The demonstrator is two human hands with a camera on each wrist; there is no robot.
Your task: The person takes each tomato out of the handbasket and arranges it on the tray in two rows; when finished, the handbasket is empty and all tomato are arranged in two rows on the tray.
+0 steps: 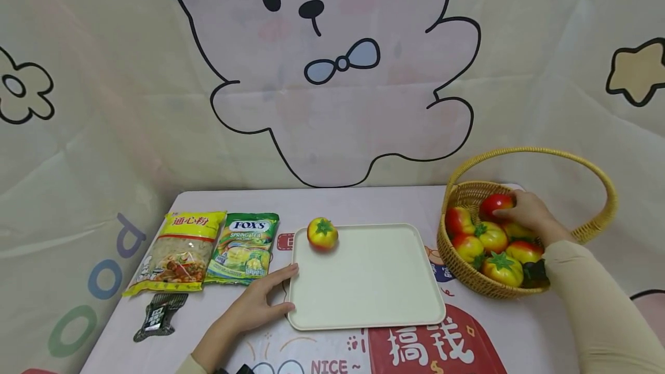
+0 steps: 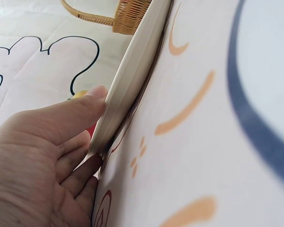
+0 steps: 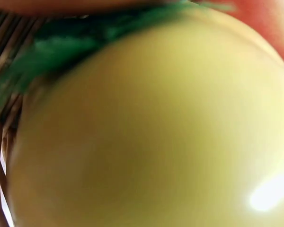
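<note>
A wicker basket (image 1: 480,286) at the right holds several red-and-yellow round fruits (image 1: 492,238) with green leafy tops. Reaching into the basket, my right hand (image 1: 532,215) grips a red fruit (image 1: 493,206) near the back. A large yellow fruit (image 3: 156,127) fills most of the right wrist view, and the fingertips are mostly hidden. My left hand (image 1: 260,302) touches the left edge of a cream tray (image 1: 363,281), its thumb and forefinger spread along the rim. One red-and-yellow fruit (image 1: 322,234) sits at the tray's back left corner.
Left of the tray lie a yellow noodle bag (image 1: 179,250) and a green Fox's candy bag (image 1: 244,247). A small dark packet (image 1: 160,317) is in front of them. The basket's tall handle (image 1: 530,150) arches over the right arm. A printed cloth wall stands behind the table.
</note>
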